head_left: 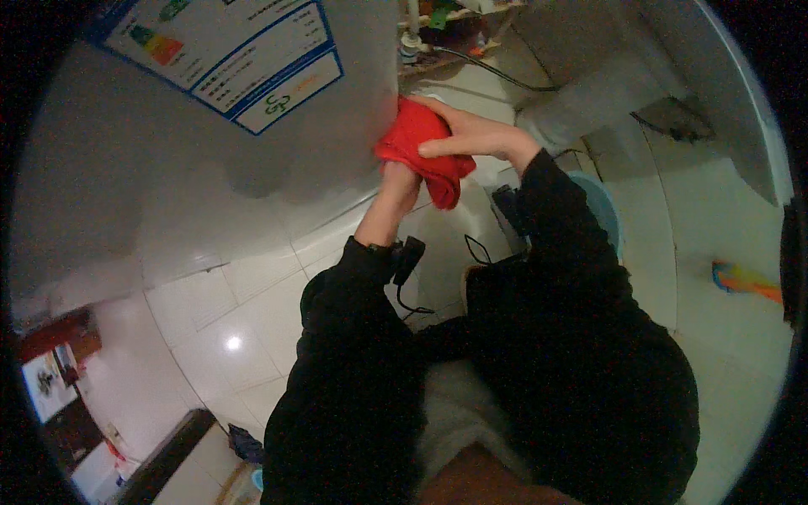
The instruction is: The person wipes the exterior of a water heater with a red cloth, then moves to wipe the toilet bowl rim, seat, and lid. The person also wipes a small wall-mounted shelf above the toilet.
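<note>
A bunched red cloth (pixel 414 133) is between my two hands, at the right edge of a grey appliance front (pixel 278 202). My right hand (pixel 475 135) closes on the cloth from the right, its thumb across the front and its other fingers over the top. From below, my left hand (pixel 399 187) reaches under the cloth, which covers its fingers, so their grip is hidden. One corner of the cloth hangs down between my wrists.
A printed label (pixel 252 63) is on the appliance front. Behind the cloth stands a low shelf (pixel 459 38) with small items, and a dark cable (pixel 497 71) runs right from it. A light-blue basin (pixel 602 210) sits beyond my right sleeve. Pale tiles (pixel 236 311) cover the floor.
</note>
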A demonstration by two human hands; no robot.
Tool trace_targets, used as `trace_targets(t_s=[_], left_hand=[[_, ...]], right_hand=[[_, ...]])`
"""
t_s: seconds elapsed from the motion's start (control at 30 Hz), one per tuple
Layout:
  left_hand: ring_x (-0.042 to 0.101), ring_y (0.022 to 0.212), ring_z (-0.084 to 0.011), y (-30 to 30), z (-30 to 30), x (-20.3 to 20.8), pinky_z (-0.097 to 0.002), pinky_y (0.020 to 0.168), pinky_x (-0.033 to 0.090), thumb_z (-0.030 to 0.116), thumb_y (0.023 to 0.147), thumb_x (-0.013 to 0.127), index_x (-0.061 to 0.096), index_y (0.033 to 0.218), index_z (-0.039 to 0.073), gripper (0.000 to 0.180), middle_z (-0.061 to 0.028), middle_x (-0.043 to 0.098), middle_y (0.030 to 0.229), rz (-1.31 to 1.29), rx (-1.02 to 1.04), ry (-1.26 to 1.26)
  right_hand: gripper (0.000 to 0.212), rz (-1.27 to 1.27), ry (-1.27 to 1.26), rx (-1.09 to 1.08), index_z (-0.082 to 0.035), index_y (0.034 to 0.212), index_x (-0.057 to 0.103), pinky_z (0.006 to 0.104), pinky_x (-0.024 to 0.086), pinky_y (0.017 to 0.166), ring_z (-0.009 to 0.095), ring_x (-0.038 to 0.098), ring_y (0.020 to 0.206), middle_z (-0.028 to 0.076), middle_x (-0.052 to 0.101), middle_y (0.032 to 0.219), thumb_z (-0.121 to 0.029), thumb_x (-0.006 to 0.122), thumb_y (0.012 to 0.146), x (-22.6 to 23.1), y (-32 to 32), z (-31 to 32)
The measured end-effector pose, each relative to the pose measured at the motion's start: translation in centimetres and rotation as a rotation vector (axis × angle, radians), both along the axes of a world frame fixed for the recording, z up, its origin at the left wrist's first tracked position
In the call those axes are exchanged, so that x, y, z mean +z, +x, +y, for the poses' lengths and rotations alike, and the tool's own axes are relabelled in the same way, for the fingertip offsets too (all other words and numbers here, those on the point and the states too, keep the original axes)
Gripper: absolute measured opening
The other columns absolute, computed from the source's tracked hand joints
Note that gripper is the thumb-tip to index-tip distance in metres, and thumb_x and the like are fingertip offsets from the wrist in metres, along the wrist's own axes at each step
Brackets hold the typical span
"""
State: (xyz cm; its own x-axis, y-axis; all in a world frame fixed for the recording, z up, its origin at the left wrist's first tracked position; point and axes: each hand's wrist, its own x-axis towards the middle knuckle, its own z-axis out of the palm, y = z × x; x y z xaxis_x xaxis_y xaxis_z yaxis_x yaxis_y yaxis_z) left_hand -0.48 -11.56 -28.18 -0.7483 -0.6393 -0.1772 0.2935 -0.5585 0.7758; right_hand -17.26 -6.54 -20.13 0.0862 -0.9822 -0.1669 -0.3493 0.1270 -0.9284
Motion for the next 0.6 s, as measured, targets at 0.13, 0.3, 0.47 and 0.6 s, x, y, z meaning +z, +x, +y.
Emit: trace_targets(t_s=[0.13, 0.3, 0.47, 0.6], left_hand=[[0.059, 0.121, -0.0221, -0.4, -0.7, 0.4, -0.0418, 0.101, 0.049, 0.031, 0.103, 0.056, 0.052, 0.138, 0.009, 0.042, -0.0058, 0.059, 0.135, 0.014, -0.038, 0.2], [0.059, 0.113, -0.0174, -1.1, -1.2, -0.9, -0.0366, 0.098, 0.046, 0.029, 0.101, 0.056, 0.06, 0.132, 0.011, 0.037, -0.0042, 0.064, 0.125, -0.12, -0.164, -0.045], [0.062, 0.104, -0.0164, -1.7, -2.1, -4.2, -0.0318, 0.09, 0.048, 0.025, 0.094, 0.063, 0.064, 0.127, 0.005, 0.04, -0.0066, 0.067, 0.116, -0.432, -0.19, -0.269], [0.063, 0.097, -0.018, -1.1, -1.5, -7.8, -0.0318, 0.087, 0.051, 0.021, 0.084, 0.077, 0.056, 0.136, 0.002, 0.059, -0.0098, 0.066, 0.112, -0.752, -0.007, -0.368]], right_hand=[[0.075, -0.113, -0.024, -0.19, -0.009, 0.148, 0.047, 0.0364, 0.047, 0.103, 0.024, 0.059, 0.119, 0.014, 0.059, 0.136, -0.03, 0.079, 0.083, -2.0, 0.4, 0.7], [0.065, 0.035, 0.051, -0.263, -0.011, 0.148, 0.047, 0.0304, 0.052, 0.095, 0.017, 0.061, 0.112, 0.009, 0.063, 0.13, -0.007, 0.066, 0.086, -0.2, -1.6, 3.3], [0.059, 0.057, -0.002, -0.546, -0.007, 0.139, 0.053, 0.0351, 0.055, 0.09, 0.021, 0.066, 0.103, 0.01, 0.068, 0.118, -0.015, 0.073, 0.084, 1.1, -7.6, 3.2], [0.062, 0.152, -0.082, -0.779, -0.005, 0.134, 0.054, 0.0388, 0.054, 0.093, 0.028, 0.068, 0.105, 0.014, 0.069, 0.114, -0.023, 0.079, 0.08, -6.3, -7.7, 2.6]])
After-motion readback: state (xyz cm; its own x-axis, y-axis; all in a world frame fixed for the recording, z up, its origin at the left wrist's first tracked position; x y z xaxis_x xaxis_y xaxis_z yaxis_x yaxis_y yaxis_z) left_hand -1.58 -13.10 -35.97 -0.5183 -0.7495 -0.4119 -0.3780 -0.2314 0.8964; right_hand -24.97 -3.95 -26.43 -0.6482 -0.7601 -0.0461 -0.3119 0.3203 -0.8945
